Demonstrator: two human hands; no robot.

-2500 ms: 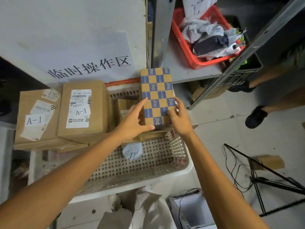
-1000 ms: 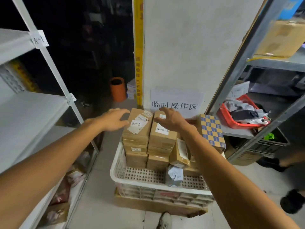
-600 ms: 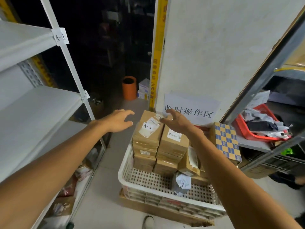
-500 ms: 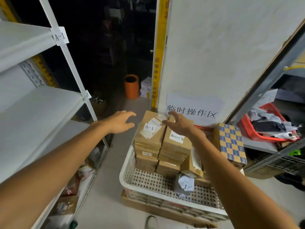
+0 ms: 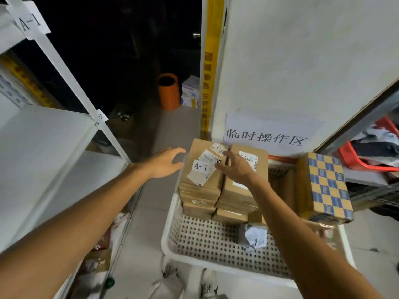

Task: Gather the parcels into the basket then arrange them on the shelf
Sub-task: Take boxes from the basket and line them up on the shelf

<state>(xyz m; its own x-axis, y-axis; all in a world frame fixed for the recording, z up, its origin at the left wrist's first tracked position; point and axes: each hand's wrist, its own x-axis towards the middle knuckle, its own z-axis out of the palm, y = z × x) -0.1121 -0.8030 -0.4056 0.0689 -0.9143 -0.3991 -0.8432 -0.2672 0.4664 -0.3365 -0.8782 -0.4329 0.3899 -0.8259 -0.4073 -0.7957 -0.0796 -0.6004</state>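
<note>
First, the white shelf (image 5: 43, 137) on the left runs out of frame. The left hand (image 5: 166, 162), fingers spread, hovers just beside the left parcel stack (image 5: 200, 190). Contact cannot be told, but the hand is nearer than half a second ago. The right hand (image 5: 237, 169), fingers spread too, lies over the seam between the two stacks, hiding part of the right parcel stack (image 5: 237, 197). Both stand at the far end of the basket (image 5: 205, 240). One checkered box (image 5: 326, 186) sits at its right.

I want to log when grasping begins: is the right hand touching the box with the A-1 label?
Cannot tell. In the head view the right hand overlaps the A-1 box from above; any gap is hidden.
</note>
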